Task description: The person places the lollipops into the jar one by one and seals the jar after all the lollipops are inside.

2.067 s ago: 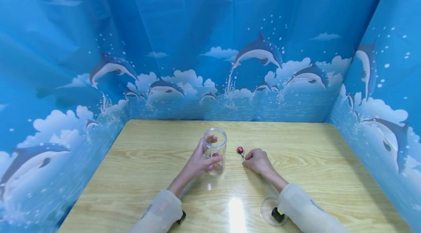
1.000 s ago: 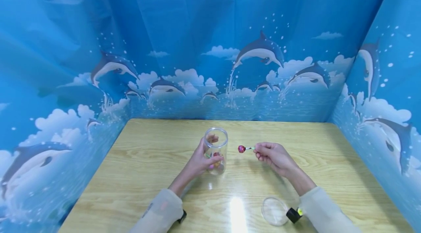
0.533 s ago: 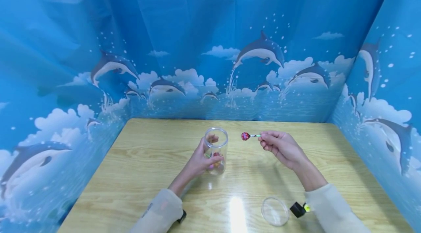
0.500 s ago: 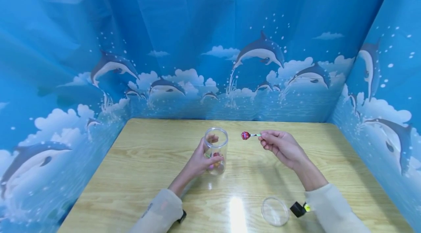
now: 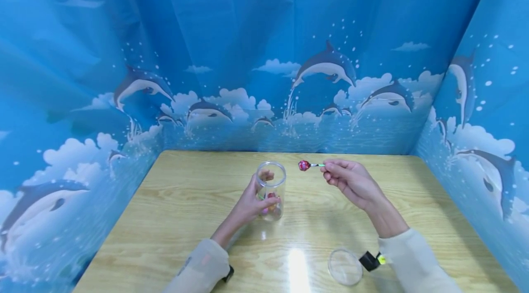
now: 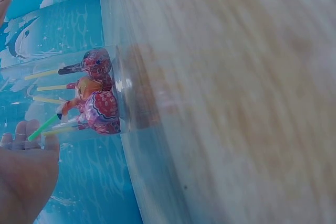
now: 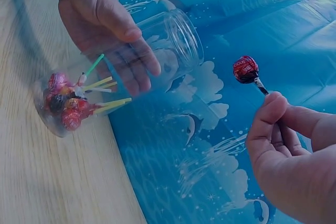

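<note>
A clear, lidless jar (image 5: 278,187) stands upright on the table, with several wrapped lollipops (image 6: 102,111) heads down at its bottom, their yellow and green sticks pointing up. My left hand (image 5: 248,203) grips the jar around its side, thumb in front and fingers behind. To the right of the jar, my right hand (image 5: 353,183) pinches a red-wrapped lollipop (image 5: 303,165) by its stick, between thumb and index finger. That lollipop is in the air, head toward the jar and apart from its rim. In the right wrist view its head (image 7: 245,70) points up.
A clear round lid (image 5: 345,267) lies on the wooden table (image 5: 186,247) near the front, beside the black wrist camera (image 5: 369,261) on my right sleeve. A blue dolphin-print curtain (image 5: 231,54) encloses the back and sides of the table.
My right hand has picked the lollipop up off the table and raised it. Over the last half second it has shifted slightly toward the jar. The left hand and jar stay put.
</note>
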Demonstrator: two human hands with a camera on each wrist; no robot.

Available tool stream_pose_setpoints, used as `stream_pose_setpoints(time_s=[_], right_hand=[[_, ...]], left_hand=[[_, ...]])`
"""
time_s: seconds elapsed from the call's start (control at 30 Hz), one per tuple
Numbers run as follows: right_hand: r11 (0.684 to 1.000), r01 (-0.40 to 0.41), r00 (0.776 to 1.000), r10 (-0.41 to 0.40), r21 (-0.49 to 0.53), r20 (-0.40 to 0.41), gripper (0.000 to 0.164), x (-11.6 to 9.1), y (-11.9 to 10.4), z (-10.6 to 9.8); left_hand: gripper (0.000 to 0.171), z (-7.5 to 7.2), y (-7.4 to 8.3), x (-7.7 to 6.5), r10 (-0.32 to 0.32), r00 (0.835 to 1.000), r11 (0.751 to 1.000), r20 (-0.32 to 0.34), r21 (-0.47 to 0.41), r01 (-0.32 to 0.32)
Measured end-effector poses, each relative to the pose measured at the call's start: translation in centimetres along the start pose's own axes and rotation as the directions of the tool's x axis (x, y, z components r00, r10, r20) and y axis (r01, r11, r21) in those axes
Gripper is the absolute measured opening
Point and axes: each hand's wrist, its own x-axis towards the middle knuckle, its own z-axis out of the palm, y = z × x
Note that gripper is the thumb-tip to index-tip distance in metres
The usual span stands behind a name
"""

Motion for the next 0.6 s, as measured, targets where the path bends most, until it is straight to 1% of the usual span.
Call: stream_pose_setpoints(time_s=[0.33,0.6], right_hand=[[1.0,-0.027,1.0,0.027,0.009,-0.006,0.013,0.9,0.2,1.8],[0.999,-0.045,0.999,0.045,-0.008,0.019,0.014,2.2,0.9,3.2]], left_hand=[[0.082,0.0,0.0,0.0,-0.002,1.0,1.0,-0.007,0.005,0.002],[0.082,0.0,-0.2,0.2,0.011,1.0,1.0,0.0,0.011,-0.011]])
